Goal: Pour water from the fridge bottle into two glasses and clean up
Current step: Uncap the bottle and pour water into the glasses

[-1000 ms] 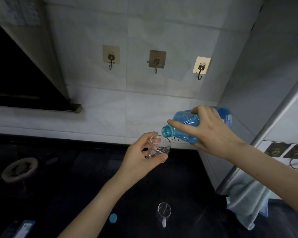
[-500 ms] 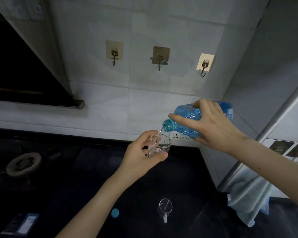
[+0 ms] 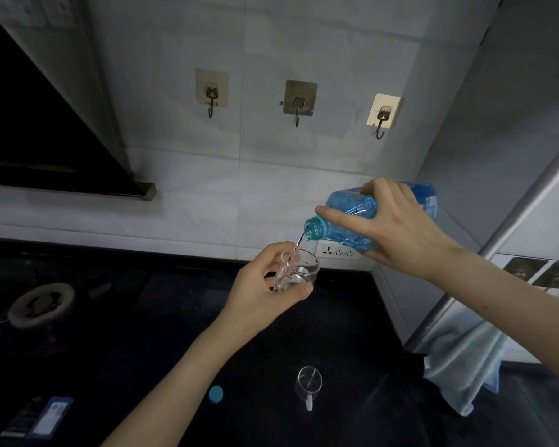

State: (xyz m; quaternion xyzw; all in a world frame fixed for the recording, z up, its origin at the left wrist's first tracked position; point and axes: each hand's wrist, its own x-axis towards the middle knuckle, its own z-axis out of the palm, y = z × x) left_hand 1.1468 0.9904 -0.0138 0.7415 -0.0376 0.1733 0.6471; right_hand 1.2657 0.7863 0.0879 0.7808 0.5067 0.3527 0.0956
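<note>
Where white tiled wall (image 3: 181,201) meets dark countertop (image 3: 162,317), three hooks (image 3: 299,106) hang.

A blue clear bottle (image 3: 362,217), uncapped, is tipped mouth-left at far right, a thin stream of water falling into a small clear glass (image 3: 299,274) held just below. A second glass (image 3: 309,383) stands upright nearer on the dark counter; a blue cap (image 3: 216,393) lies to its left.

Probably a home kitchen: gas burner (image 3: 41,304), tiled wall (image 3: 271,188), hooks (image 3: 211,91).
</note>
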